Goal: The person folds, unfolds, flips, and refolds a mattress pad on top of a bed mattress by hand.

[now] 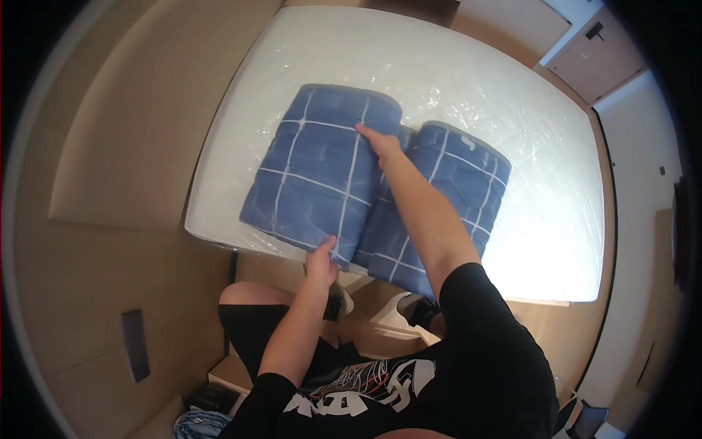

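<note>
A blue quilted pad [311, 157] with white check lines lies on the bed, folded into two thick halves joined by a lower fold between them. My left hand [322, 263] grips the near edge of its left half, thumb on top and fingers hidden beneath. Farther off, my right hand [382, 146] holds the right side of that same half, its thumb pressed on the cloth and the other fingers out of sight. My right forearm crosses over the pad's right half [468, 172], which has a small pale tag near its far edge.
Clear plastic film wraps the white mattress [545, 190] under the pad. A beige padded headboard [139, 110] rises at the left. An opened wooden drawer [391, 344] sits by my feet below the near bed edge. Striped blue cloth [201, 424] lies at the lower left.
</note>
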### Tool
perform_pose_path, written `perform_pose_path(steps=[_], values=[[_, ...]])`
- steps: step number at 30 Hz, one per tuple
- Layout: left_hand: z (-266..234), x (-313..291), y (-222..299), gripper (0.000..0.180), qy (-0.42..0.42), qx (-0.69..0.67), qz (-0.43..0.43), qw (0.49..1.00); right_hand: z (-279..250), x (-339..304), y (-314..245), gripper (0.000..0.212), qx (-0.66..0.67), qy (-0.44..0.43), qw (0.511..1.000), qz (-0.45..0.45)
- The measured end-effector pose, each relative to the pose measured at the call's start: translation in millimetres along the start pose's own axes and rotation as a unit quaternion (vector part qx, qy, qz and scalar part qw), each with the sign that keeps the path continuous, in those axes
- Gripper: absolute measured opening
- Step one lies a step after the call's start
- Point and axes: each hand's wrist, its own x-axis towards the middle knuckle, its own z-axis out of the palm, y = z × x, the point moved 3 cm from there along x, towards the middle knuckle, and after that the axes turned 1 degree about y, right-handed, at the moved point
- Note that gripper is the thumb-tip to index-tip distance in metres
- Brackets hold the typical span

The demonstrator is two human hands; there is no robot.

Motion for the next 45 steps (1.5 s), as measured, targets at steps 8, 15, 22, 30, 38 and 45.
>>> perform_pose_path(steps=[8, 15, 22, 30, 38, 45], values=[[-10.4, 7.1, 41.1, 0.046, 0.032, -0.109, 0.07, 0.991, -30.8, 26.9, 61.0, 0.042, 0.274, -0.083, 0.955, 0.082], [-37.4, 45.6, 80.7, 0.05, 0.018, -0.096, 0.125, 0.987, -29.6, 48.3, 73.0, 0.066, 0.284, -0.168, 0.939, 0.1], [-42.5, 49.1, 78.0, 0.052, -0.011, -0.084, 0.121, 0.989, -13.4, 41.4, 63.5, 0.077, 0.347, -0.205, 0.915, 0.022], [-6.7, -2.6, 109.7, 0.073, 0.229, 0.298, 0.29, 0.88, -3.3, 39.4, 59.8, 0.059, 0.238, -0.049, 0.97, 0.009], [96.1, -34.3, 76.5, 0.113, 0.089, 0.785, 0.378, 0.483, 36.6, 24.0, 27.8, 0.059, 0.388, -0.277, 0.879, 0.017], [97.5, -11.2, 57.6, 0.095, 0.089, 0.87, 0.332, 0.354, 6.8, 55.8, 66.5, 0.065, 0.262, -0.035, 0.962, 0.06]])
